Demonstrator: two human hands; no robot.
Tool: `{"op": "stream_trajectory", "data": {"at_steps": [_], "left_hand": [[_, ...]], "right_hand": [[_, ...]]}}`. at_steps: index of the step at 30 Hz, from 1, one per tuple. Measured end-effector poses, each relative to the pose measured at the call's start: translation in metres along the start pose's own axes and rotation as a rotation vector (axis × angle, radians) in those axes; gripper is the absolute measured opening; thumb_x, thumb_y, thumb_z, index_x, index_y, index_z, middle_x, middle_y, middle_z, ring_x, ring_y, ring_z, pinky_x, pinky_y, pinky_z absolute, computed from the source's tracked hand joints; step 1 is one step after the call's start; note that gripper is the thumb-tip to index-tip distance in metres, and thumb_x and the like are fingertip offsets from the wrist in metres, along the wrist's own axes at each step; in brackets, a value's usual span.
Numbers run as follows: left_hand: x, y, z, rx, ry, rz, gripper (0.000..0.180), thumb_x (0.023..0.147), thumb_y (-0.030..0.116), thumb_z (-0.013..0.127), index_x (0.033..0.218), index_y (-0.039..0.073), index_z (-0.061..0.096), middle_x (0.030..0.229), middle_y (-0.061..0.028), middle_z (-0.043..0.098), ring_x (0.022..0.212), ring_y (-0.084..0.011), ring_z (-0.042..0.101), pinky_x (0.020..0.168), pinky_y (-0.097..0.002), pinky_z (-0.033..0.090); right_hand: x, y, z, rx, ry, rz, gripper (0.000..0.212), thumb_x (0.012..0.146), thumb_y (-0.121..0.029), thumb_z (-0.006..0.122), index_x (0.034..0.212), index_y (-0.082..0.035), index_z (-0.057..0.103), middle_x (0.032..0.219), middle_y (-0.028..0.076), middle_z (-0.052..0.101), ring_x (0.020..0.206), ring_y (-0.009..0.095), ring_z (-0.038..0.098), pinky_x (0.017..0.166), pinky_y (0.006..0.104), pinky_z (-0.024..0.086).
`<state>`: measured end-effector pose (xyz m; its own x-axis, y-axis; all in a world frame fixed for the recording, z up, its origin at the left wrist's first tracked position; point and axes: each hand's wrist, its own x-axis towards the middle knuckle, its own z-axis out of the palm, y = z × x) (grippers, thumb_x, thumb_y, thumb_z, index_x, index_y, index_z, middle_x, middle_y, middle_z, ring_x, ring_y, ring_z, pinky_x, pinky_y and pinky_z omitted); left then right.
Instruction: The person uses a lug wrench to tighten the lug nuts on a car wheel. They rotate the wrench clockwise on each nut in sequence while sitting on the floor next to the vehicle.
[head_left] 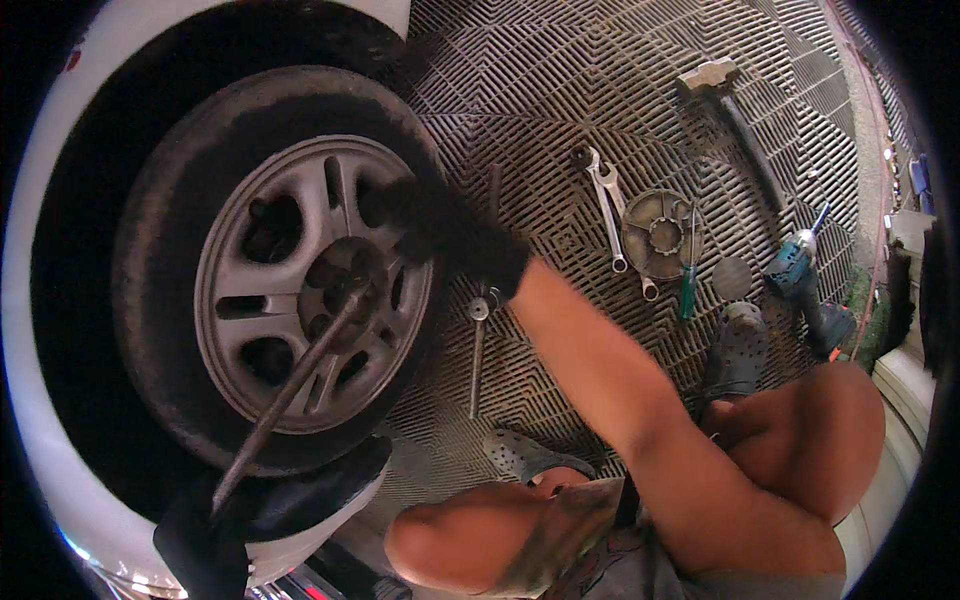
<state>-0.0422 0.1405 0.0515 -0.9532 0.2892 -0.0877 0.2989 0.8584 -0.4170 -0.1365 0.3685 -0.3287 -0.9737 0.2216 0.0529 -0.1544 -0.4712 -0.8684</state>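
A car wheel (318, 280) with a black tire and silver spoked rim sits in the wheel arch of a white car. A long metal wheel wrench (287, 392) slants from the hub down to the lower left. My left hand (200, 545), in a black glove, closes around its lower end. Its other end meets the dark hub centre (345, 280), where I cannot tell exactly what it sits on. My right hand (455, 235), also black-gloved, reaches to the right side of the rim. Its fingers blend into the dark tire and spokes, so their grip is hidden.
On the grey slatted floor lie a ratchet (477, 360), a combination wrench (607, 215), a round wheel cap (645, 250), a green-handled screwdriver (688, 290), a sledgehammer (745, 135) and a teal power driver (795, 260). My clog-clad feet are beside them.
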Motion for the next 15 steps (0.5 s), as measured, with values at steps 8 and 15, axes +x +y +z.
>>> {"op": "stream_trajectory", "data": {"at_steps": [8,15], "left_hand": [[0.004,0.018,0.034,-0.16,0.193,-0.013,0.032,0.077,0.012,0.077,0.105,-0.003,0.072,0.092,-0.0169,0.074,0.086,-0.0275,0.072,0.078,-0.0362,0.055],[0.008,0.021,0.028,-0.149,0.221,-0.018,0.032,0.076,0.014,0.077,0.103,-0.003,0.072,0.091,-0.0171,0.074,0.084,-0.0282,0.072,0.078,-0.0366,0.055]], "right_hand": [[-0.022,0.027,-0.206,-1.573,0.401,0.337,0.047,0.082,-0.039,0.074,0.112,-0.003,0.068,0.114,0.023,0.067,0.106,0.039,0.066,0.09,0.0504,0.053],[-0.023,-0.021,-0.126,-0.06,0.193,0.091,0.043,0.09,-0.032,0.074,0.119,0.0,0.067,0.103,0.013,0.07,0.092,0.022,0.068,0.079,0.0353,0.056]]}}
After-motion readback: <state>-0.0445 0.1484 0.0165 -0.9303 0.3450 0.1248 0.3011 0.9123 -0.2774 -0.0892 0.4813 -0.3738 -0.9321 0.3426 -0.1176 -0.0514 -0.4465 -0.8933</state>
